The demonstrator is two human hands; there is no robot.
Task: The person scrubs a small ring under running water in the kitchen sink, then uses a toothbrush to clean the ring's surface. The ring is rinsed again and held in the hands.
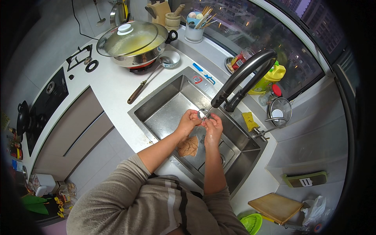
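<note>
From where I'm standing, the left hand (188, 120) and right hand (212, 124) are both pinching a small round thing (203, 114) over the sink (160, 102), crowded right by the faucet (246, 72). More wiggle room toward the sink's left wall; some crumpled brown thing (188, 147) sits between the forearms.

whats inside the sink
A crumpled brown piece, dark specks and a round drain show inside the steel sink. The left hand, right hand and forearms cover parts of it; whatever lies behind them can't be seen.
</note>
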